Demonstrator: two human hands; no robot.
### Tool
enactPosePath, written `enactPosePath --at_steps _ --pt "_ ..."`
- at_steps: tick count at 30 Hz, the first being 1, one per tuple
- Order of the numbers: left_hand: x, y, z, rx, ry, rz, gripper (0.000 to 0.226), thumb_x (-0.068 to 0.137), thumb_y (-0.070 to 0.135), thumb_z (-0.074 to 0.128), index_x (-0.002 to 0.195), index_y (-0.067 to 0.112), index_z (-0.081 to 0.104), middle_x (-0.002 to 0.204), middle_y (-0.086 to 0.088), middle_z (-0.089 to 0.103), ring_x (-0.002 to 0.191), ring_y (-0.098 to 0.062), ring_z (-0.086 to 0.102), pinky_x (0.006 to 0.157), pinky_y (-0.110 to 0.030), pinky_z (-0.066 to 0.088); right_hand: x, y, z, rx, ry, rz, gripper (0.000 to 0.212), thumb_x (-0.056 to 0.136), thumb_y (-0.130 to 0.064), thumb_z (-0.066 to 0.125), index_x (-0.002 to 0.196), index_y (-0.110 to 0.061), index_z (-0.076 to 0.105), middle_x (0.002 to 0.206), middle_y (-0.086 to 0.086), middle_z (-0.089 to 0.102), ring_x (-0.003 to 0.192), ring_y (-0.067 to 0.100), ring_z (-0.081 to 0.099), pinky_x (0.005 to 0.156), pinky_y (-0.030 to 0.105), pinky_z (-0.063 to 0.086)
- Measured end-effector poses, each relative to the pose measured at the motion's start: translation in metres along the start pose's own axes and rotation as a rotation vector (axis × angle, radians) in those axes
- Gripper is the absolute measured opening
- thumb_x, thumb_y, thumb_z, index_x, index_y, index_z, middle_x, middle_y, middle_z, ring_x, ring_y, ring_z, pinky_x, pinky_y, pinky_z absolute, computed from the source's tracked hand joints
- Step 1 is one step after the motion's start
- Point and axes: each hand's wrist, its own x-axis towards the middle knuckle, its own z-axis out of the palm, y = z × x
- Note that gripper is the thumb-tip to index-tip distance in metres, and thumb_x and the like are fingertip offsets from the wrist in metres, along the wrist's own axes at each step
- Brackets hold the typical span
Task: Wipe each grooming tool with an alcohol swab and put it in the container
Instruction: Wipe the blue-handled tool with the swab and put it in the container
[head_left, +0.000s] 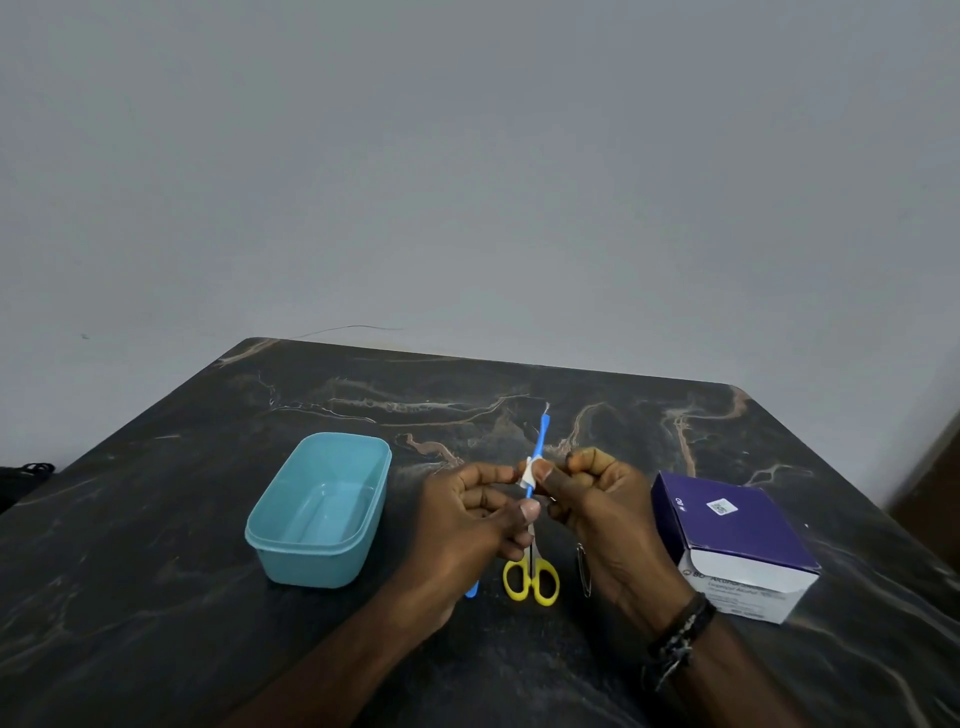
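Your left hand (478, 514) pinches the blue tool (540, 447) low while your right hand (587, 493) pinches the swab (529, 472) around its shaft above the bench (156, 597); hard strokes risk flicking it past the tub (270, 545).

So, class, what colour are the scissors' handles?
Yellow; the scissors show clearly in the head view.
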Motion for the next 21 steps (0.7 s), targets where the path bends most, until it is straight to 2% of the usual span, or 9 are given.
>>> enactPosePath --at_steps 3,7,10,12,14,15,18,21 --pt "0.0006 0.0004 -0.0014 0.017 -0.004 0.028 0.028 0.078 -0.001 0.075 0.101 0.012 0.065 0.063 -0.011 0.068 0.057 -0.021 0.066 0.053 -0.028 0.056 -0.0010 0.0005 0.0008 -0.010 -0.010 0.006 0.022 0.078 -0.002 0.072 0.074 -0.011 0.053 0.053 -0.002 0.063 0.055 0.013 0.062 0.053 0.026 0.047" --pt "0.0006 -0.0010 -0.0019 0.085 -0.054 0.024 0.018 0.079 -0.002 0.073 0.093 0.007 0.067 0.063 -0.011 0.066 0.054 -0.017 0.064 0.052 -0.028 0.056 0.0003 -0.0012 -0.0003 0.028 0.081 -0.022 0.024 0.078 0.000 0.073 0.071 -0.013 0.054 0.070 0.012 0.070 0.068 0.027 0.066 0.050 0.023 0.048" --pt "0.0002 -0.0031 0.0002 0.124 -0.080 0.018 0.014 0.080 -0.002 0.072 0.092 0.004 0.069 0.064 -0.011 0.066 0.055 -0.016 0.063 0.053 -0.029 0.057 0.0016 -0.0027 -0.0018 0.084 0.122 -0.034 0.026 0.079 0.003 0.071 0.070 -0.014 0.053 0.072 0.011 0.073 0.075 0.031 0.068 0.048 0.022 0.047" --pt "-0.0002 -0.0020 0.0001 0.119 -0.066 0.024 0.012 0.081 -0.002 0.071 0.089 0.007 0.069 0.064 -0.009 0.066 0.055 -0.016 0.063 0.053 -0.027 0.056 0.0019 -0.0030 -0.0018 0.080 0.109 -0.031 0.025 0.079 0.002 0.071 0.070 -0.014 0.053 0.072 0.011 0.074 0.077 0.032 0.070 0.051 0.025 0.048" --pt "0.0004 -0.0002 -0.0007 0.096 -0.038 0.029 0.011 0.083 -0.002 0.069 0.087 0.009 0.069 0.062 -0.006 0.066 0.053 -0.015 0.062 0.052 -0.024 0.055 0.0017 -0.0010 -0.0007 0.031 0.079 -0.016 0.023 0.078 -0.002 0.073 0.071 -0.013 0.054 0.078 0.018 0.072 0.081 0.034 0.068 0.057 0.029 0.048" --pt "0.0007 0.0008 -0.0013 0.085 -0.025 0.030 0.011 0.083 -0.002 0.069 0.086 0.009 0.069 0.061 -0.005 0.066 0.053 -0.014 0.062 0.052 -0.024 0.054 0.0011 0.0006 0.0002 0.005 0.063 -0.004 0.023 0.078 -0.004 0.073 0.071 -0.013 0.054 0.076 0.019 0.069 0.079 0.035 0.065 0.058 0.031 0.047" --pt "0.0018 0.0019 -0.0022 0.084 -0.005 0.036 0.009 0.083 0.000 0.069 0.087 0.008 0.069 0.064 -0.007 0.067 0.053 -0.013 0.062 0.051 -0.023 0.053 0.0005 0.0039 0.0017 -0.015 0.039 0.016 0.024 0.077 -0.005 0.074 0.070 -0.014 0.053 0.058 0.004 0.062 0.073 0.029 0.057 0.056 0.030 0.044" --pt "0.0007 0.0026 -0.0011 0.095 -0.026 0.044 0.009 0.084 0.000 0.069 0.085 0.010 0.070 0.063 -0.004 0.067 0.053 -0.012 0.062 0.052 -0.022 0.053 -0.0005 -0.0013 0.0000 0.000 0.062 -0.014 0.026 0.076 -0.001 0.074 0.069 -0.013 0.053 0.062 0.007 0.065 0.068 0.028 0.062 0.054 0.028 0.045"
